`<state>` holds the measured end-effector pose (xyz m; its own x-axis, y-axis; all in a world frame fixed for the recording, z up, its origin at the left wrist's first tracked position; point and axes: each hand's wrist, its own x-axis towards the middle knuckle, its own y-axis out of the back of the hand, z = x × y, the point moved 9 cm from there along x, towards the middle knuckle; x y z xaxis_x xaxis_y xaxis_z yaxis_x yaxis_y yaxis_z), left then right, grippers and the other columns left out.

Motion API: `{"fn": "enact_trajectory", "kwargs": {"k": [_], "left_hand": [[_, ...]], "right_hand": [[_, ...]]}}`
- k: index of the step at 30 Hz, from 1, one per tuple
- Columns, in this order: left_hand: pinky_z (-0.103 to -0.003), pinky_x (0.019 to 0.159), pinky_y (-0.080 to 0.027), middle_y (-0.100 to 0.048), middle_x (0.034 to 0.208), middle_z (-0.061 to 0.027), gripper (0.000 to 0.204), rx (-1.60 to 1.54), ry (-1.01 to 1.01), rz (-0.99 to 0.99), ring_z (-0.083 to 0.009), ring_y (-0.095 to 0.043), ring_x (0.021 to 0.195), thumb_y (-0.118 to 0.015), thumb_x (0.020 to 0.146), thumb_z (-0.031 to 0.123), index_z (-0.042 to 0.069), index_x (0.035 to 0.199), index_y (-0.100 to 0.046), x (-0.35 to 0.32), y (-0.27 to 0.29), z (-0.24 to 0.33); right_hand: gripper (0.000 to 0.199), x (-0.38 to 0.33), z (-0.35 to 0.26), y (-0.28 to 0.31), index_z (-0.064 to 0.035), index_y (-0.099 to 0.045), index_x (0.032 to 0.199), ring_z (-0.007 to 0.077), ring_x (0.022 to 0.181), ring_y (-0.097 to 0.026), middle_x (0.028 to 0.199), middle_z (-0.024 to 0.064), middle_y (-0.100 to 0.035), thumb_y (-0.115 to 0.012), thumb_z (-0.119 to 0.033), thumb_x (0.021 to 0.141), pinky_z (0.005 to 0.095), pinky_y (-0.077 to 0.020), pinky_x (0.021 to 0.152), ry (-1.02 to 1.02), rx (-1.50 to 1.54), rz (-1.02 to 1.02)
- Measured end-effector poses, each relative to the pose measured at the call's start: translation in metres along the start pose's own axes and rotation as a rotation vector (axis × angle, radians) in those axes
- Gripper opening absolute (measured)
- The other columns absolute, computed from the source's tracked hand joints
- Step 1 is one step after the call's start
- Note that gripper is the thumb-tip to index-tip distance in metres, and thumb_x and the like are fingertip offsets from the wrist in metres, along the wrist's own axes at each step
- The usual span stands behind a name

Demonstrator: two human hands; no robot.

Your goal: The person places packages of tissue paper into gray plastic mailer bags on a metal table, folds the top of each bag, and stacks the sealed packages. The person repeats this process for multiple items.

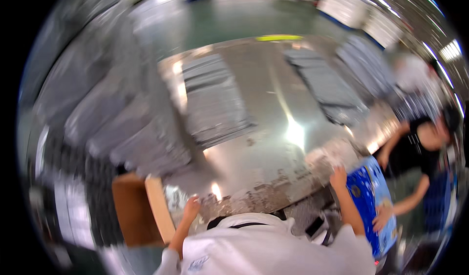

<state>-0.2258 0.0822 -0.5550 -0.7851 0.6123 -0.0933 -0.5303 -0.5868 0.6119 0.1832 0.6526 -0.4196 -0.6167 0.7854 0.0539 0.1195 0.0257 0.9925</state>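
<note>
My left hand (192, 208) is at the near edge of a shiny metal-topped table (264, 104), close to an open brown cardboard box (137, 209). Motion smears its fingers, so what they hold, if anything, does not show. At the right near corner, my right hand (338, 178) looks closed, its fingertips by a crumpled, whitish translucent patch (330, 158). Whatever is in it is too blurred to name. Just right of that hand stands a blue printed package or panel (364, 197). On its far side a co-worker's hand (383, 216) rests against it.
Grey plastic-wrapped bundles (212, 99) lie on the table's left half, and more grey bundles (327, 87) on its right. Large grey wrapped stacks (117, 114) rise at my left. A co-worker in black (415, 148) is at the right. A yellow-green strip (278, 38) marks the far edge.
</note>
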Motion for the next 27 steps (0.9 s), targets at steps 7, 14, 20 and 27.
{"fn": "enact_trajectory", "kwargs": {"k": [7, 14, 20, 27], "left_hand": [[-0.033, 0.078, -0.047, -0.064, 0.097, -0.0098, 0.023, -0.269, 0.48, 0.092, -0.0249, -0.061, 0.09, -0.051, 0.082, 0.015, 0.007, 0.101, -0.059, -0.127, -0.025, 0.002], [-0.035, 0.075, -0.048, -0.064, 0.091, -0.009, 0.02, -0.273, 1.222, 0.613, -0.0238, -0.061, 0.086, -0.051, 0.077, 0.012, 0.008, 0.094, -0.062, -0.432, -0.101, -0.034], [-0.037, 0.07, -0.048, -0.065, 0.085, -0.0124, 0.02, -0.584, 1.398, 0.562, -0.0256, -0.062, 0.081, -0.057, 0.075, 0.021, 0.007, 0.086, -0.065, -0.53, -0.267, -0.009], [-0.04, 0.064, -0.047, -0.065, 0.077, -0.0174, 0.027, -0.868, 1.412, 0.35, -0.0284, -0.062, 0.07, -0.056, 0.073, 0.028, 0.004, 0.075, -0.067, -0.519, -0.387, -0.055]], "right_hand": [[0.04, -0.027, -0.204, -0.133, -0.0029, -0.053, 0.109, 0.0371, 0.102, -0.049, 0.107, 0.018, -0.053, -0.062, -0.01, 0.07, 0.0436, -0.0384, 0.09, 0.579, 0.497, -0.222], [0.034, -0.115, -0.439, -0.125, -0.007, -0.055, 0.111, 0.0326, 0.116, -0.042, 0.116, 0.0118, -0.053, -0.056, -0.006, 0.077, 0.0396, -0.032, 0.099, 1.237, 0.549, -0.574], [0.029, -0.171, -0.539, -0.141, -0.0062, -0.058, 0.105, 0.0311, 0.112, -0.045, 0.111, 0.0114, -0.056, -0.054, -0.006, 0.077, 0.0385, -0.0343, 0.097, 1.515, 0.441, -0.794], [0.03, -0.287, -0.606, -0.152, -0.005, -0.058, 0.105, 0.0304, 0.109, -0.046, 0.109, 0.0121, -0.056, -0.054, -0.001, 0.076, 0.0386, -0.0365, 0.094, 1.724, 0.289, -0.801]]}}
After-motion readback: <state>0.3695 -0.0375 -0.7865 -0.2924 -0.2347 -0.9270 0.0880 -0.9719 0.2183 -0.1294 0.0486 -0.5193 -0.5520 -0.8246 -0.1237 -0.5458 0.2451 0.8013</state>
